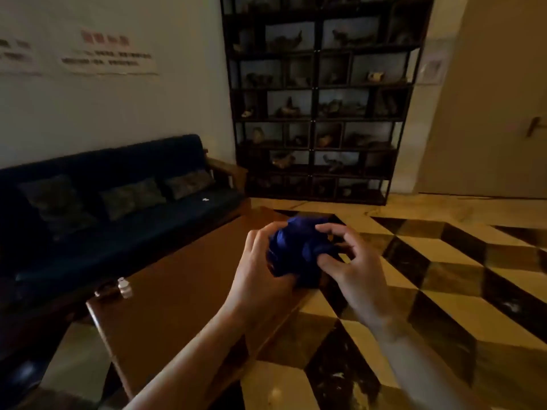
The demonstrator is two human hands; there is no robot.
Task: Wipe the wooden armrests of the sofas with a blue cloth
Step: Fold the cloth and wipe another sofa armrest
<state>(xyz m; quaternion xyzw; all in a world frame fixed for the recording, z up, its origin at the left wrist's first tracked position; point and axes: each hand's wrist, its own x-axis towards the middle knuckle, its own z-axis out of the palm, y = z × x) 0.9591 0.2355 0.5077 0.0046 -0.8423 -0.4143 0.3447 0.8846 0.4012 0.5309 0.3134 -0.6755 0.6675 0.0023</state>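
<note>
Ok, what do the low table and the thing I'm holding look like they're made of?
Low table: seemingly wood, smooth reddish-brown finish with a soft sheen. Blue cloth: soft fabric, bunched in folds between the left hand and right hand; the weave is too blurred to tell.

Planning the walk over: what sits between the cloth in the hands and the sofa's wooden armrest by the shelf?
The far end of the wooden coffee table lies between the blue cloth, held in both hands, and the armrest. The tiled floor around that end looks open.

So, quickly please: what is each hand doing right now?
Left hand: holding the blue cloth.
Right hand: pinching the same cloth.
</note>
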